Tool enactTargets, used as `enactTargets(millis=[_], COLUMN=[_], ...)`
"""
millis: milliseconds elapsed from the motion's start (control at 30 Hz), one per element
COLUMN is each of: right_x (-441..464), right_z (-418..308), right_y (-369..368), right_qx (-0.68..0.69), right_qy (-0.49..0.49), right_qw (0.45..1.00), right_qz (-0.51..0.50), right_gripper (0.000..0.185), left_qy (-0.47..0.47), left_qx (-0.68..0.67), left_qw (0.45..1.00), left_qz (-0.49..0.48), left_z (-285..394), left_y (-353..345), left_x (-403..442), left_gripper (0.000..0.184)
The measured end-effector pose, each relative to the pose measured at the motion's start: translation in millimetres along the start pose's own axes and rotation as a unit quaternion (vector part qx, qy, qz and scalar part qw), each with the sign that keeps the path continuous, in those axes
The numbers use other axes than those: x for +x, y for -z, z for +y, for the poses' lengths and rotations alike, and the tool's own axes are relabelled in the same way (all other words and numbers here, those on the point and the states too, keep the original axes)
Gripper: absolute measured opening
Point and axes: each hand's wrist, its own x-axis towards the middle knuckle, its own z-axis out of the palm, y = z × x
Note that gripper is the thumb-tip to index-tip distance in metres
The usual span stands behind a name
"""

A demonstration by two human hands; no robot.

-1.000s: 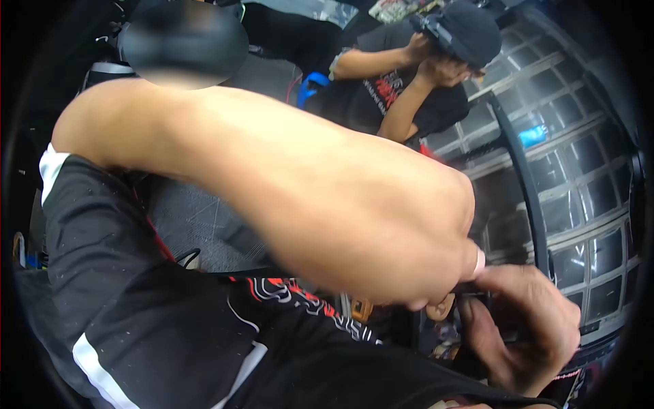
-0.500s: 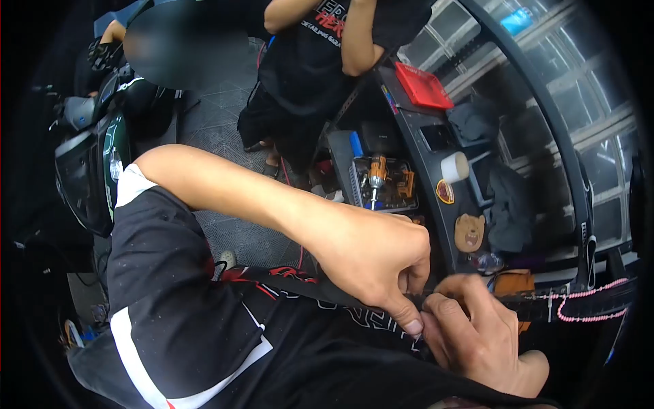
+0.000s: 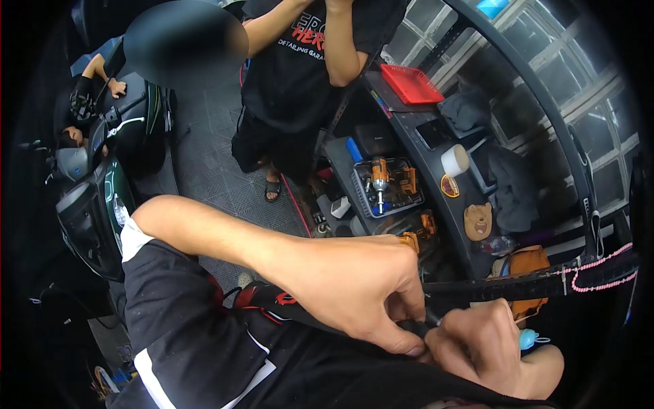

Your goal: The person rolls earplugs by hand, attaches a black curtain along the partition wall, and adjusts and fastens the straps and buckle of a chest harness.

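Observation:
In the lower middle of the head view, my left hand (image 3: 364, 290) reaches across from the left with thumb and fingers pinched together. My right hand (image 3: 480, 341) is just to its right, fingers curled in, and the two hands meet at the fingertips. Between them shows a small dark piece (image 3: 413, 328), gripped by my left thumb and fingers. Its kind cannot be made out. My right fingers close against its end, and what they hold is mostly hidden. Both hands are close in front of my black shirt (image 3: 327, 371).
A dark shelf (image 3: 426, 153) bears a red tray (image 3: 411, 84), a tape roll (image 3: 455, 161) and a bear-face item (image 3: 477, 222). Lower, an orange drill (image 3: 379, 178) lies in a basket. A person (image 3: 293, 75) stands ahead; another person's hand (image 3: 117, 87) is by a motorcycle (image 3: 88, 204).
The view has shifted, so more floor and shelf show. My hands appear slightly lower, still together at the fingertips. The dark piece between them is now more visible.

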Motion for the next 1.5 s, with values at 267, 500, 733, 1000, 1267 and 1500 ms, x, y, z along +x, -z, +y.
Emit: enactTargets(millis=[267, 500, 733, 1000, 1267, 1500], right_x=[3, 20, 43, 48, 32, 49], right_z=[-21, -6, -23, -4, 5, -2], right_y=[9, -7, -21, -27, -5, 3], right_qx=[0.092, 0.096, -0.053, 0.089, 0.178, 0.146], right_qy=[-0.043, 0.018, 0.026, 0.132, 0.088, 0.067], right_qw=[0.994, 0.989, 0.997, 0.987, 0.98, 0.984], right_qz=[-0.04, -0.109, -0.051, 0.012, -0.027, -0.083], right_gripper=[0.032, 0.026, 0.031, 0.021, 0.026, 0.022], left_qy=[0.015, 0.114, 0.106, 0.066, -0.001, -0.007], left_qx=[-0.061, -0.147, -0.206, -0.119, -0.091, -0.065], left_qw=[0.997, 0.982, 0.971, 0.989, 0.993, 0.994], left_qz=[-0.032, -0.011, 0.057, 0.056, 0.072, 0.086], left_z=[-5, -20, -14, -1, -9, -10], left_y=[-14, -13, -6, 0, -11, -11], left_x=[-33, -53, -60, -62, -54, -65], left_gripper=[0.03, 0.029, 0.037, 0.026, 0.026, 0.031])
